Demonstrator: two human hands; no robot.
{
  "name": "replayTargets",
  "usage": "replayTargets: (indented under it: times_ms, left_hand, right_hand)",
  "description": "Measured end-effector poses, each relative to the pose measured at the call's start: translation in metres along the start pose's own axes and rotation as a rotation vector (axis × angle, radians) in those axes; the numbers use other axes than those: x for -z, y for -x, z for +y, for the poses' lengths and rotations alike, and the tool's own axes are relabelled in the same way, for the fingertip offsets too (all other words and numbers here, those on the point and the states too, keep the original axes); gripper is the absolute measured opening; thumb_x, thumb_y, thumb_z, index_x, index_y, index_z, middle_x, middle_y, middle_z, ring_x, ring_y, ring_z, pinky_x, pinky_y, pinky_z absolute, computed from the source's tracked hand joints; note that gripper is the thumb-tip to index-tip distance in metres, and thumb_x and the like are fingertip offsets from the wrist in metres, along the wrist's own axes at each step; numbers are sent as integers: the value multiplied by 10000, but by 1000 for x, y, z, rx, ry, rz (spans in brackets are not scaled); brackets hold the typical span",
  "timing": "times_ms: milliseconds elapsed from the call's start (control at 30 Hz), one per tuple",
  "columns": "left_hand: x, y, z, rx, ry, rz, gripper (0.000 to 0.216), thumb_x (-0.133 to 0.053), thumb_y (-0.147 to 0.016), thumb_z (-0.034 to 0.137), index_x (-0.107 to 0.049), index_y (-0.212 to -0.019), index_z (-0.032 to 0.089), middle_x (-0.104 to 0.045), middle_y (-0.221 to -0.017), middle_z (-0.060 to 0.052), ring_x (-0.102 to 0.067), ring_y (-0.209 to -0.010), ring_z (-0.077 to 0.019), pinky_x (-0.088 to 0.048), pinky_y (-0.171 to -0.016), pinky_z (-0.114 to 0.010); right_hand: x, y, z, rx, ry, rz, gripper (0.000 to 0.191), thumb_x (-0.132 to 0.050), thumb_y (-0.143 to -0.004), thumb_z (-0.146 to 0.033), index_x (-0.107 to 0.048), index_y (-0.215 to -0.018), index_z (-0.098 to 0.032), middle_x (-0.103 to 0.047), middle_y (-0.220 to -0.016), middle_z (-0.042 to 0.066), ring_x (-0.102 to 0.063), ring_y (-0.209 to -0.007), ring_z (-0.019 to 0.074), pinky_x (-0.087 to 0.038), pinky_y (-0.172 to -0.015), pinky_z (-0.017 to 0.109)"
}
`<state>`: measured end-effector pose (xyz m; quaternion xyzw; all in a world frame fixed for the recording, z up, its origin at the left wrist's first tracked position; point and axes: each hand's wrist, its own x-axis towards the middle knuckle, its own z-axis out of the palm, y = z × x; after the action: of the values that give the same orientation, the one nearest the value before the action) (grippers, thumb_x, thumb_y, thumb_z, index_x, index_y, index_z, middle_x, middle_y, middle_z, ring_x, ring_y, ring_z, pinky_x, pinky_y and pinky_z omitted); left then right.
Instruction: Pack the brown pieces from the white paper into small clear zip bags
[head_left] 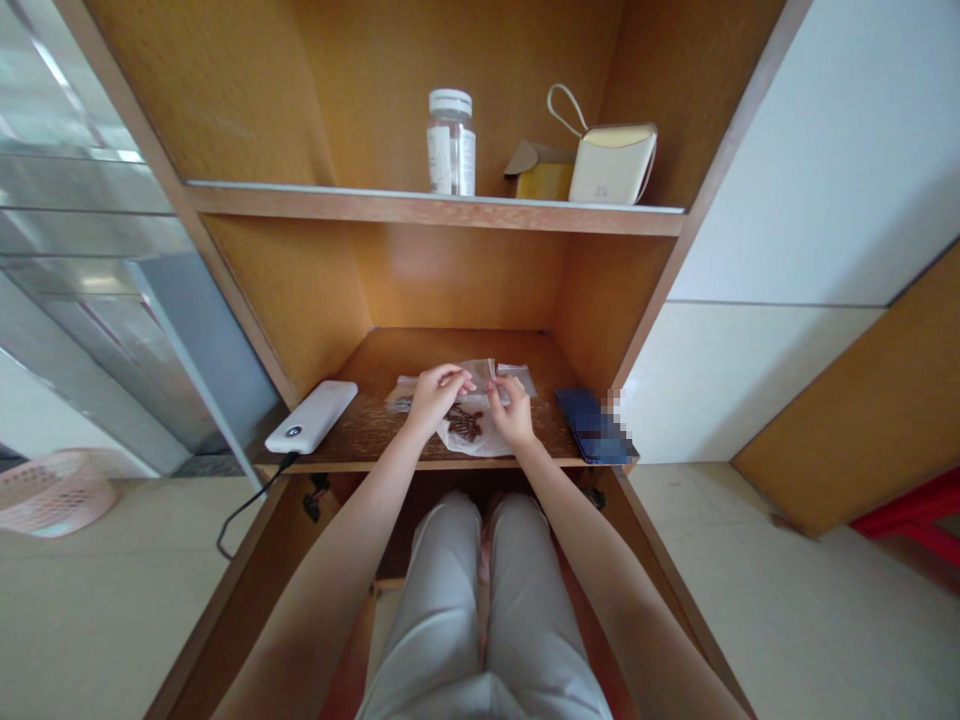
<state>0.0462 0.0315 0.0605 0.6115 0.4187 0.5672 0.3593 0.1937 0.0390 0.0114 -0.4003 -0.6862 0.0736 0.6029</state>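
Between my two hands is a small clear plastic bag, raised a little above the shelf. My left hand pinches its left side, and my right hand pinches the right side. Just below them, a pile of dark brown screws lies on a white sheet, which may be paper or thin plastic. A second clear bag with small things in it rests left of my left hand. Another clear bag lies behind my right hand.
A white power bank with a black cable stands at the shelf's left end, a dark blue phone at the right. The upper shelf holds a clear jar, a yellow box and a cream strapped case. My knees are below.
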Motion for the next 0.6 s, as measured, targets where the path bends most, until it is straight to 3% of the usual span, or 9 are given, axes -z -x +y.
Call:
replayTargets:
  times_ms: [267, 600]
  left_hand:
    - [0, -1, -5, -109, -238, -83, 188, -623, -720, 351, -678, -775, 180, -703, -811, -76, -640, -784, -224, -476, -721, -321]
    - [1, 0, -3, -144, -350, -61, 125, -577, -733, 242, -679, -740, 169, -705, -771, -61, -639, -726, -205, -485, -704, -321]
  right_hand:
    - [-2, 0, 3, 37, -60, -95, 240, -455, -866, -294, -659, -971, -227, -632, -831, 52, -571, -778, 178, -468, -739, 319]
    - [-2, 1, -1, 49, -126, -151, 251, -538, -825, -322, -665, -1014, -218, -637, -819, 49, -573, -746, 163, -476, -727, 301]
